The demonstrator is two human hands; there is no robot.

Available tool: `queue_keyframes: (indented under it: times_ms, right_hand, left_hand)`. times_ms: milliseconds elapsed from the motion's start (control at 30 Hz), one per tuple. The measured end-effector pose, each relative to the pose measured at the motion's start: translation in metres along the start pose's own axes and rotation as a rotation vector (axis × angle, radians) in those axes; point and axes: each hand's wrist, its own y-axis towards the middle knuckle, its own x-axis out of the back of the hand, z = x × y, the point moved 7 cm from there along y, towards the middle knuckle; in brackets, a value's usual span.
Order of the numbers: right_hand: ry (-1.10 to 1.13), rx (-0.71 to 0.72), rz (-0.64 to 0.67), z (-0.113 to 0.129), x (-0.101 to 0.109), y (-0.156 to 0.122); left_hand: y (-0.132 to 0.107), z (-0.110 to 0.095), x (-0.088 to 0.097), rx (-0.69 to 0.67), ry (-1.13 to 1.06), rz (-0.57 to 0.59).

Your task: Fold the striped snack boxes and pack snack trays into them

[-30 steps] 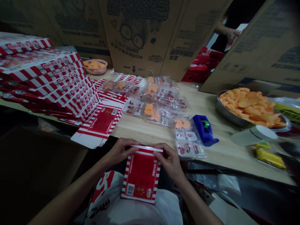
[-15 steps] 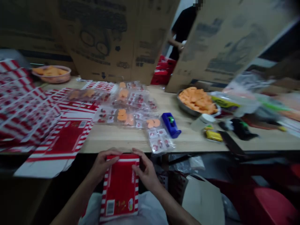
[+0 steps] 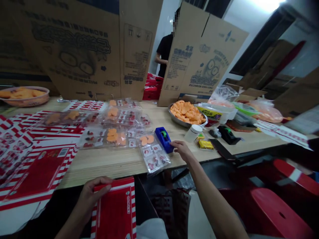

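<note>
My left hand grips the top edge of a folded red-and-white striped carton at the bottom of the view, below the table edge. My right hand is stretched out over the table, fingers apart and holding nothing. Its fingertips are right beside a blue tape dispenser, and I cannot tell whether they touch it. Left of the dispenser lie clear plastic packs of orange crisp pieces and small printed sachets. Flat printed carton blanks are stacked at the left.
Upright cardboard sheets line the far side of the wooden table, and a person stands behind them. A metal bowl of orange crisps sits right of the dispenser, near a white cup. Red stools stand low at the right.
My right hand has let go of the carton and moved out to the dispenser. My left hand keeps the carton, now lower in view. The view has tilted up.
</note>
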Motion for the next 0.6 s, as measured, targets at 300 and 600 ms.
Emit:
queue_keyframes:
  times_ms: [300,600]
  right_hand:
    - [0.205,0.043,-0.191,-0.007,-0.001,-0.002]
    - [0.386,0.139,-0.214,-0.031,0.009,-0.029]
  left_hand:
    - [-0.001,0.005,0.006,0.044,0.006,-0.001]
    - [0.000,-0.001,-0.002,0.008,-0.003,0.012]
